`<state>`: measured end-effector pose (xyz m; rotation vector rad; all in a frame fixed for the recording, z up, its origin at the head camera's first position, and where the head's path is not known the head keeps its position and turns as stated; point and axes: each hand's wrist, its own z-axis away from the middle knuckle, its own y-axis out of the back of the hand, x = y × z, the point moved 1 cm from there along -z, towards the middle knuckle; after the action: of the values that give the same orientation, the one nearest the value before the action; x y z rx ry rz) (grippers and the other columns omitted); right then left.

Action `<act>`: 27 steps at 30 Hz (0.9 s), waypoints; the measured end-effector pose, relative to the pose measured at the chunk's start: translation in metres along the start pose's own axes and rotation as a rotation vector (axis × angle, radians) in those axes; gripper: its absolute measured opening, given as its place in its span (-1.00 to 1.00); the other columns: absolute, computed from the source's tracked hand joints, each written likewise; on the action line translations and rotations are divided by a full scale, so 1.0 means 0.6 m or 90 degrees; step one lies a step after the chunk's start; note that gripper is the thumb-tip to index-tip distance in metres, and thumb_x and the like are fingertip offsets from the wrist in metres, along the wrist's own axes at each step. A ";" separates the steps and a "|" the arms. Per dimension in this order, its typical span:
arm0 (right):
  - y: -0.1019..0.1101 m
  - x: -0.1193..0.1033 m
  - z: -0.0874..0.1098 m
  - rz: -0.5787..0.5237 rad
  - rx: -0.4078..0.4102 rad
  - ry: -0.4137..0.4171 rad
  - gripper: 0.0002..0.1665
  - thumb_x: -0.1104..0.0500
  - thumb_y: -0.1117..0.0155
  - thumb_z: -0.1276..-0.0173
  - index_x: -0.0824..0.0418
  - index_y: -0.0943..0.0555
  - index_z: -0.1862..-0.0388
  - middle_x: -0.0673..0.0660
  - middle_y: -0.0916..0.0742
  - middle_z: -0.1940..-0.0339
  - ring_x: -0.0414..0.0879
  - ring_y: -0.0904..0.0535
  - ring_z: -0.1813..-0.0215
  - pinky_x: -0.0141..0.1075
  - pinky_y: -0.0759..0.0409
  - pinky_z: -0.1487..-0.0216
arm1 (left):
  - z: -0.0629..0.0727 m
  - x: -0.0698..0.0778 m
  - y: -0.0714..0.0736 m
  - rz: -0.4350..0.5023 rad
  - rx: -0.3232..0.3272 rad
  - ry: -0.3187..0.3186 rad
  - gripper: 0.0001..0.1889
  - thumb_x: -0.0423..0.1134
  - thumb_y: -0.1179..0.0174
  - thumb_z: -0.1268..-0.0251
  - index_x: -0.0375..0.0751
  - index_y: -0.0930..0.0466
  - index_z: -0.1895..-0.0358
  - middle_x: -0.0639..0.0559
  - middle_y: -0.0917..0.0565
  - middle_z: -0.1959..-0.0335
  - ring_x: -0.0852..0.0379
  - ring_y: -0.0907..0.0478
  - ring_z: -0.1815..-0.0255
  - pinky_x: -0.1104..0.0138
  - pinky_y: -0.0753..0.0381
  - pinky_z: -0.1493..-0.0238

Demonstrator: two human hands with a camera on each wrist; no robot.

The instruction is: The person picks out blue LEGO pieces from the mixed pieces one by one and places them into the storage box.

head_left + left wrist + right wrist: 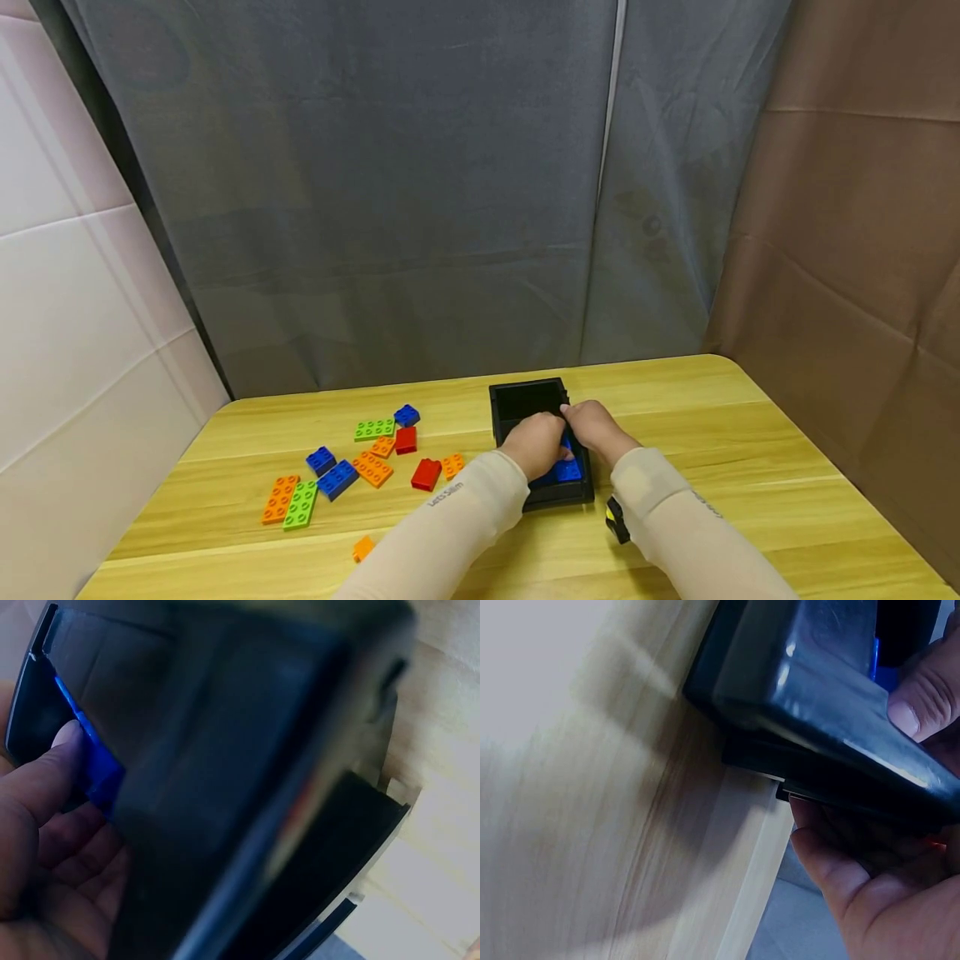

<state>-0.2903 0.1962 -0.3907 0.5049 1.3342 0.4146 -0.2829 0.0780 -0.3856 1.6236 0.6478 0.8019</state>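
A black rectangular tray (558,495) lies on the table in the head view, with blue toy bricks (567,472) inside its near part. My left hand (535,446) reaches into it with curled fingers. Seen from the left wrist, that hand's thumb (69,736) presses on a blue brick (101,769) while the other fingers curl below; the tray wall hides much of the brick. At the tray's right side, my right hand (597,429) grips the rim. The right wrist view shows its fingers (840,874) curled under the tray's black edge (832,742).
Loose toy bricks lie left of the tray: orange (372,469), green (301,505), blue (337,480) and red (426,474) among them. One orange piece (363,548) sits near my left sleeve. A small black-and-yellow item (617,521) is beside my right sleeve. A grey curtain (405,208) hangs behind the table.
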 end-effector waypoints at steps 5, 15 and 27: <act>0.000 0.000 0.000 -0.005 0.003 -0.003 -0.57 0.17 0.12 -0.56 0.35 -0.47 0.51 0.22 -0.57 0.31 0.13 -0.52 -0.01 -0.01 -0.46 -0.13 | 0.000 -0.001 -0.004 0.010 -0.006 -0.004 -0.73 -0.09 -0.34 -0.19 -0.24 -0.66 0.21 -0.02 -0.66 0.37 0.14 -0.61 0.32 0.39 -0.63 0.20; 0.001 0.001 -0.002 0.017 0.008 0.006 -0.56 0.17 0.12 -0.55 0.41 -0.54 0.43 0.30 -0.63 0.18 0.23 -0.53 -0.08 0.03 -0.46 -0.17 | -0.003 -0.001 -0.008 0.020 -0.009 -0.003 -0.75 -0.10 -0.31 -0.22 -0.23 -0.66 0.22 -0.02 -0.67 0.36 0.12 -0.63 0.27 0.37 -0.63 0.14; 0.001 0.002 -0.002 0.008 0.004 -0.003 -0.56 0.16 0.13 -0.56 0.41 -0.54 0.40 0.29 -0.61 0.20 0.20 -0.52 -0.06 0.02 -0.46 -0.16 | -0.002 -0.001 -0.010 0.027 -0.029 -0.007 -0.79 -0.13 -0.26 -0.29 -0.22 -0.65 0.24 -0.02 -0.68 0.36 0.11 -0.65 0.27 0.37 -0.63 0.17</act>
<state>-0.2911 0.1973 -0.3915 0.5202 1.3284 0.4196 -0.2844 0.0792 -0.3914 1.6039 0.5837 0.8324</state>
